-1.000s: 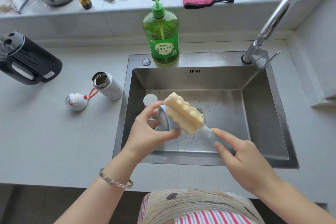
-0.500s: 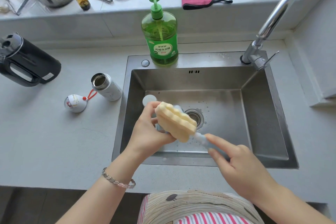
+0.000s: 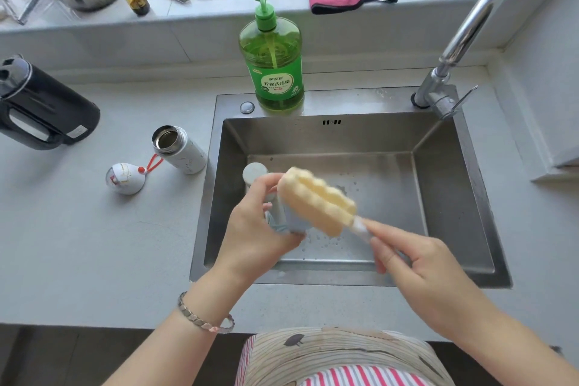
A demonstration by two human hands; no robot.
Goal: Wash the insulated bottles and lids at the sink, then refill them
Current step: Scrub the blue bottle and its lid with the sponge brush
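On the counter left of the sink [image 3: 448,185], 1 white insulated bottle [image 3: 185,150] stands open. Over the basin, the left hand [image 3: 253,229] curls round a pale-blue lid [image 3: 289,222]. The sponge brush [image 3: 316,200] has slid back up across it since 0.5 s ago, which I judge to be scrubbing strokes, with washing underway. The brush's long axis runs diagonally, its head pointing far-left and its handle pinched in the right hand [image 3: 419,263].

Sink [image 3: 454,197] set in the bench [image 3: 78,244].
Soap bottle [image 3: 272,72] is stood on its back rim; flask [image 3: 183,150] and lid [image 3: 125,178] are laid leftward.
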